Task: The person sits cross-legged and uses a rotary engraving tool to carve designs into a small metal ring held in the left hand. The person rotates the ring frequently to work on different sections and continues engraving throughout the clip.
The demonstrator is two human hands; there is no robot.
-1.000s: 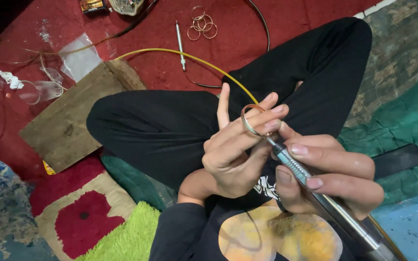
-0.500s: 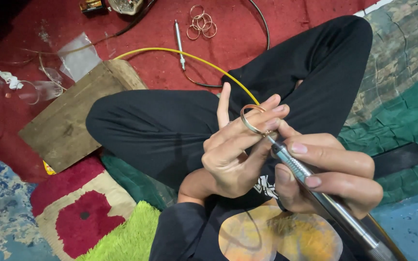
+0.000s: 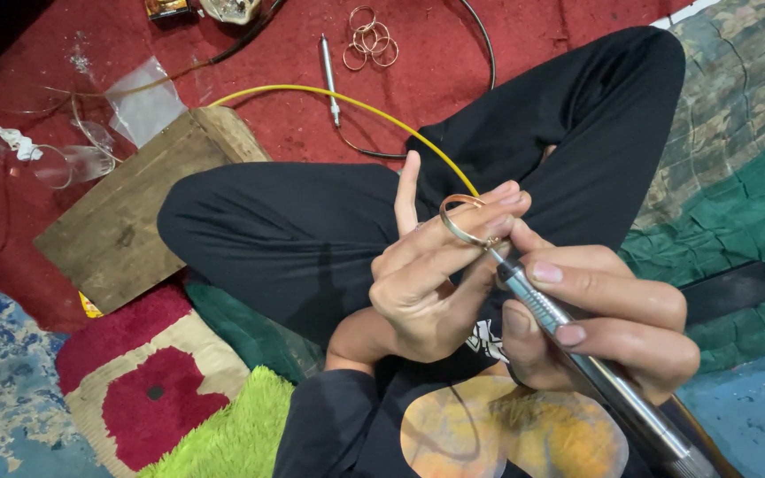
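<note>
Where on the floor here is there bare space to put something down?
Bare red mat lies between the loose rings and the raised knee. The wooden board has a bare top. Crowded: the upper left, with plastic scraps, cables and a spare handpiece.

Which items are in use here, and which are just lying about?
In use: left hand pinching a thin metal ring; right hand gripping a silver rotary handpiece with its tip at the ring.

Lying about: loose rings, second handpiece, wooden board, yellow cable, clear plastic bag.

Rotary tool (image 3: 595, 363) running off the bottom edge, its tip hidden behind the ring (image 3: 464, 226), small objects (image 3: 197, 9) cropped at top edge, loose rings (image 3: 370, 37) too small to count.
</note>
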